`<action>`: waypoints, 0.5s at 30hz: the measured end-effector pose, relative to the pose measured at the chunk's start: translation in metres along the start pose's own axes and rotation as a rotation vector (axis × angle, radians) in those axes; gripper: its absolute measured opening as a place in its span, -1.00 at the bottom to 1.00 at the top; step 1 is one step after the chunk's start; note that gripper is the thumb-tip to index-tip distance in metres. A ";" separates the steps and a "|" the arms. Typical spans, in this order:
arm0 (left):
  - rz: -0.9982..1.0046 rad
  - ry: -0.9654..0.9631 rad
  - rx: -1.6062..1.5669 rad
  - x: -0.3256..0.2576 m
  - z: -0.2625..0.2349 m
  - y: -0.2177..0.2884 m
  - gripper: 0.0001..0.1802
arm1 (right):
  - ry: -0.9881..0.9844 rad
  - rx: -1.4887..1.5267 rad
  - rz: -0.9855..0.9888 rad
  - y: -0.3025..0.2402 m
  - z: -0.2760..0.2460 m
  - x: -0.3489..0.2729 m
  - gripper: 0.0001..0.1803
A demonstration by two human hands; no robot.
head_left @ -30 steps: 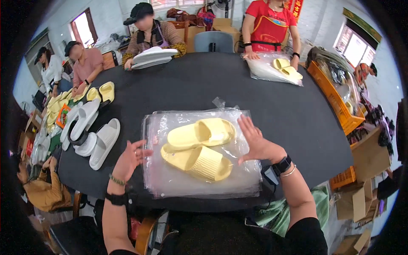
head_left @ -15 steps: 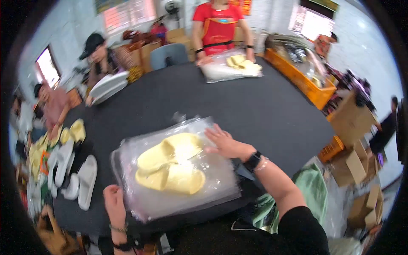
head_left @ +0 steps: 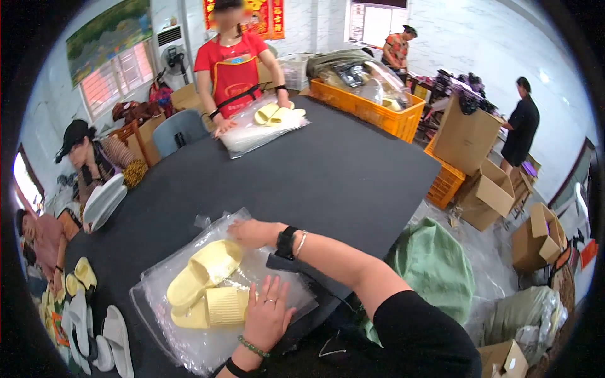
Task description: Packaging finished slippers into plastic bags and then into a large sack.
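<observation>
A big black table (head_left: 328, 170) fills the middle of a busy workroom with cardboard boxes (head_left: 488, 195) at the right of the frame. In the lower left, the left hand (head_left: 268, 318) lies flat, fingers spread, on a clear plastic bag (head_left: 208, 296), touching the heel of one yellow slipper (head_left: 211, 309) inside. The right hand (head_left: 252, 233), a black watch on its wrist, presses open-palmed on the bag's upper edge, just beside the second yellow slipper (head_left: 205, 271). Neither hand is closed around anything. Outward, white slippers (head_left: 94, 334) lie at the lower left edge. In the upper middle, a person in red (head_left: 233, 63) handles another bag of slippers (head_left: 265, 126) beside an orange crate (head_left: 372, 104).
</observation>
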State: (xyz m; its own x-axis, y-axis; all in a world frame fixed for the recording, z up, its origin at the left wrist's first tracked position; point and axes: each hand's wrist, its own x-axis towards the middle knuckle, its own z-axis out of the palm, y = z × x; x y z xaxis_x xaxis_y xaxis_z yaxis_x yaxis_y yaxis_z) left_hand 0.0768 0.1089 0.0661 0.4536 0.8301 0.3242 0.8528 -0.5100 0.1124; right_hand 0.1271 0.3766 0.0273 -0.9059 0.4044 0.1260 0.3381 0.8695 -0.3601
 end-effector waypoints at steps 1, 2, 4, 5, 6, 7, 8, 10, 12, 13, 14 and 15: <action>-0.017 -0.011 0.027 0.002 0.007 0.001 -0.31 | 0.012 -0.006 0.018 -0.002 0.002 0.000 -0.53; 0.000 -0.013 0.025 0.001 0.016 0.001 -0.31 | 0.013 0.005 0.033 -0.004 0.008 0.001 -0.50; -0.008 -0.166 -0.033 -0.006 0.031 0.003 -0.28 | -0.142 0.089 0.113 -0.010 0.002 0.003 -0.41; 0.005 -0.168 -0.034 -0.008 0.035 0.005 -0.28 | -0.134 0.089 0.123 -0.009 -0.001 0.000 -0.41; -0.008 -0.137 -0.066 -0.011 0.040 0.007 -0.29 | -0.170 0.089 0.142 -0.010 -0.002 -0.002 -0.39; -0.023 -0.107 -0.097 -0.012 0.044 0.007 -0.29 | -0.207 0.090 0.158 -0.010 -0.004 -0.004 -0.37; -0.022 -0.111 -0.097 -0.012 0.045 0.008 -0.29 | -0.205 0.094 0.160 -0.010 -0.001 -0.006 -0.37; -0.009 -0.088 -0.106 -0.014 0.046 0.009 -0.31 | -0.127 0.037 0.177 -0.010 0.005 -0.011 -0.32; -0.005 -0.126 -0.100 -0.013 0.041 0.009 -0.31 | -0.097 0.061 0.173 -0.009 0.008 -0.012 -0.31; -0.003 -0.163 -0.095 -0.013 0.037 0.009 -0.32 | -0.069 0.085 0.168 -0.010 0.009 -0.011 -0.31; -0.016 -0.162 -0.088 -0.015 0.029 0.009 -0.32 | -0.071 0.087 0.153 -0.012 0.008 -0.011 -0.31; 0.006 -0.098 -0.042 -0.019 0.019 0.011 -0.34 | 0.055 0.058 0.074 -0.014 0.005 -0.015 -0.30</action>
State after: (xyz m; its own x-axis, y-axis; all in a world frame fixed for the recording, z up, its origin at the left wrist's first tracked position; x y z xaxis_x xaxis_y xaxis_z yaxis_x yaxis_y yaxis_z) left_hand 0.0821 0.0921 0.0431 0.4840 0.8438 0.2320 0.8392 -0.5226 0.1501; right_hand 0.1345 0.3567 0.0256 -0.8631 0.4832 0.1466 0.3868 0.8193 -0.4232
